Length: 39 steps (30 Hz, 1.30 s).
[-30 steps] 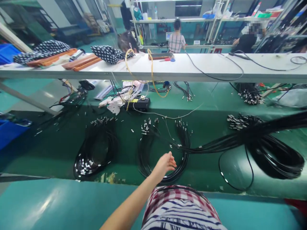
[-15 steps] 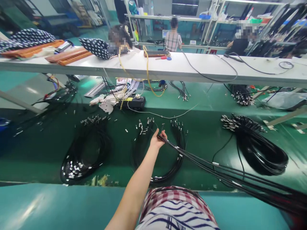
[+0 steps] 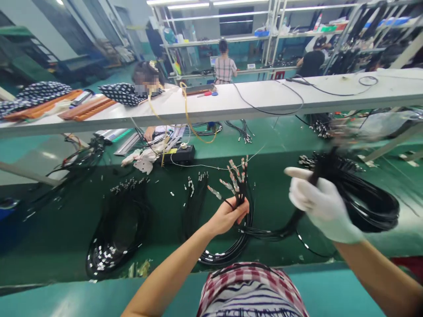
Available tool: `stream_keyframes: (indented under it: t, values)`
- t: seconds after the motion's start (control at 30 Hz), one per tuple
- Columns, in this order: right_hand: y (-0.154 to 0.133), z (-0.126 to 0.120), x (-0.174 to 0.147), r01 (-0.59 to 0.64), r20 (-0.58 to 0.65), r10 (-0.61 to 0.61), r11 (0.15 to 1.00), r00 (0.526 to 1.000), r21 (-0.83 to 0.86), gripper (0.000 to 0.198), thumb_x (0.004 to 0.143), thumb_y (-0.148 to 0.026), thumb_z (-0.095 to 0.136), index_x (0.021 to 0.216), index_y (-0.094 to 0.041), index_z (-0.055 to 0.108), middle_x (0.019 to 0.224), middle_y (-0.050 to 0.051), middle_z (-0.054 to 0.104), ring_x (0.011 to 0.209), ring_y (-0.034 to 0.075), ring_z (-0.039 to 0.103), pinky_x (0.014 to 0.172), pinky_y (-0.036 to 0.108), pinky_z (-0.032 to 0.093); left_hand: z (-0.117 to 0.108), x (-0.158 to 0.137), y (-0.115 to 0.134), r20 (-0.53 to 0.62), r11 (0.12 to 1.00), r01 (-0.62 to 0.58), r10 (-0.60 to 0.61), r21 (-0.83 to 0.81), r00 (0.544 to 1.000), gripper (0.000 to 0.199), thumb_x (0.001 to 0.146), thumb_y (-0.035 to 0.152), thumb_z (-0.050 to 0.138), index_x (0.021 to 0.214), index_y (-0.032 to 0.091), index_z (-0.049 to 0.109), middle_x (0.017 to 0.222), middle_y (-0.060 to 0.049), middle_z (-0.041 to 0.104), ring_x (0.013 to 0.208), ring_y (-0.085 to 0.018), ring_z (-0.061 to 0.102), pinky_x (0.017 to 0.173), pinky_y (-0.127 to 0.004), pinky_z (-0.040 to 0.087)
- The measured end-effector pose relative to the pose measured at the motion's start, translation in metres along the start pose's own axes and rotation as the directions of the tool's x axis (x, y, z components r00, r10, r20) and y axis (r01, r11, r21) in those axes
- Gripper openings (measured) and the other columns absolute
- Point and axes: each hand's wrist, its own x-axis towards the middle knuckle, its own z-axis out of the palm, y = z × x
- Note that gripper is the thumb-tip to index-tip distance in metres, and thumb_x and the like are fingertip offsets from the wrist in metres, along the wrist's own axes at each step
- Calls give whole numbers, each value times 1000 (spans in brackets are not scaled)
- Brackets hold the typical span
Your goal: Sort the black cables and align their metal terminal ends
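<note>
My bare left hand (image 3: 233, 215) is closed round one end of a bundle of black cables (image 3: 271, 233), and the silvery, partly orange connector ends (image 3: 235, 178) fan out above its fingers. The bundle runs right to my right hand (image 3: 319, 202), which wears a white glove and grips its other part. Past that glove the cable ends blur with motion. Beneath my left hand a looped coil of black cables (image 3: 194, 211) lies on the green table, its tips pointing away from me.
Another coil of cables (image 3: 99, 255) rests at left, and a thick looped bundle (image 3: 370, 207) at right. A white shelf (image 3: 257, 94) crosses above the table. Under it sits a black power box (image 3: 181, 154). Co-workers (image 3: 224, 66) are beyond.
My gloved right hand has come into view from the right, gripping the bundle. The cables no longer stretch to the lower right, and their connector ends now stand up from my left hand.
</note>
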Motion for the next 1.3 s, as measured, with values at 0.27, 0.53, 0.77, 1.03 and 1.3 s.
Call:
stream_keyframes:
  t: [0.27,0.53,0.77,1.03,1.3]
  values:
    - [46,54,31,-99,361,140,987,922,-129,55,75,-27,66,127,-13,57,63,-6,40,52,7,35,47,22,29,3,-22,-60,-70,991,109,-103,79,992,42,90,55,51,74,16,45,59,5,37,48,-6,34,45,-21,28]
    - [48,75,28,26,451,103,962,887,-271,17,73,-27,69,84,-15,65,73,-3,56,69,11,49,66,24,41,1,-29,-69,-135,972,134,-109,194,985,47,91,60,44,77,16,50,53,4,42,48,-9,39,50,-23,32]
    - [47,66,39,-35,585,259,930,769,-366,32,66,-27,77,94,-15,70,82,-1,65,74,14,56,69,24,46,-3,-30,-73,-137,964,154,-126,219,983,48,90,61,45,80,15,53,53,4,42,51,-9,40,54,-23,34]
    - [46,75,28,-108,487,234,956,841,-272,24,71,-34,74,83,-14,73,80,2,68,76,16,60,71,26,48,-1,-22,-76,-133,940,207,-177,272,975,50,91,62,40,78,15,49,62,4,38,51,-7,32,48,-22,26]
    - [40,61,40,-50,613,276,931,740,-360,24,67,-28,76,86,-13,73,79,0,68,74,15,62,70,25,48,1,-22,-66,-121,939,207,-180,274,976,42,92,53,42,77,15,51,59,4,34,54,-9,29,49,-22,25]
